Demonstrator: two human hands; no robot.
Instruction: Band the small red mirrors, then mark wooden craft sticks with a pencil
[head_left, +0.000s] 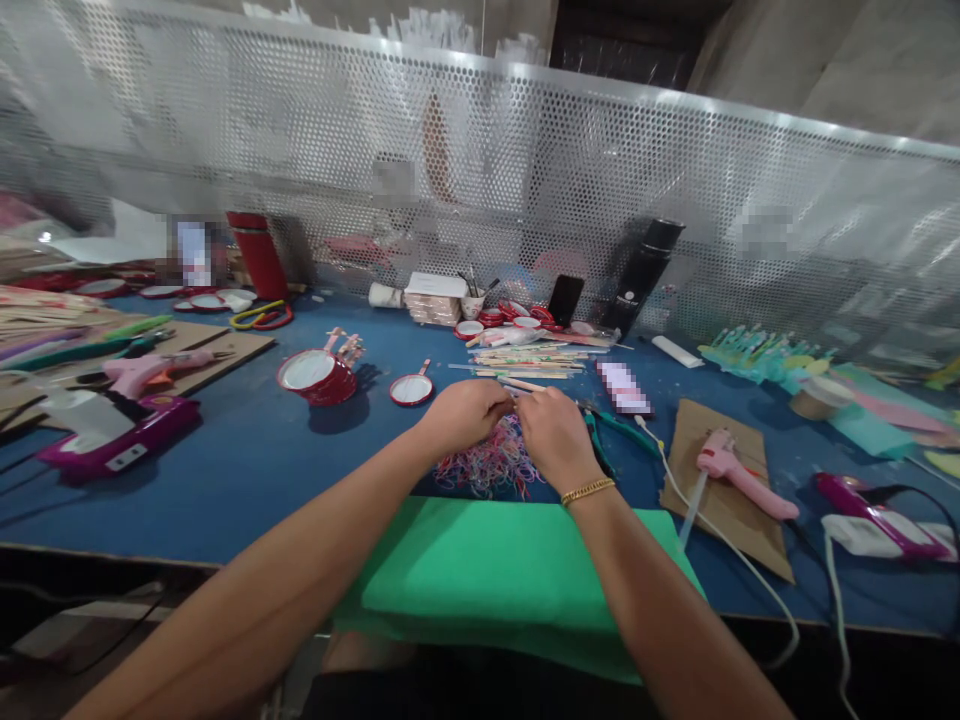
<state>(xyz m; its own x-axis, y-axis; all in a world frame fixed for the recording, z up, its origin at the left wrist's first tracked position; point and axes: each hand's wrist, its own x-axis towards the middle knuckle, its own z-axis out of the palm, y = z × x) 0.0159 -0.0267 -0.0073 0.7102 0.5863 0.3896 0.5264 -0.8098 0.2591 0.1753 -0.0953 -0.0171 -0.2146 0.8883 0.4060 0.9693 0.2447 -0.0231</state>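
Over a tangled pile of thin, multicoloured loops (487, 465), my left hand (469, 418) and my right hand (553, 432) meet with fingertips almost touching. Both are closed in a pinch. What they pinch is too small and too hidden to name. A thin pale stick (523, 384) shows just beyond the fingertips; whether it is held I cannot tell. A bundle of thin sticks (529, 360) lies behind the hands. Green-handled pliers (622, 430) rest right of my right hand. A small round red-rimmed piece with a handle (412, 389) lies left of my left hand.
Green cloth (495, 560) covers the table's front edge. Stacked red-rimmed pieces (317, 377) stand left. Rightward are a phone (624, 388), a pink glue gun (739, 472) on cardboard (686, 440), a trailing white cable and a purple power strip (885, 515). A perforated metal screen (480, 130) stands behind.
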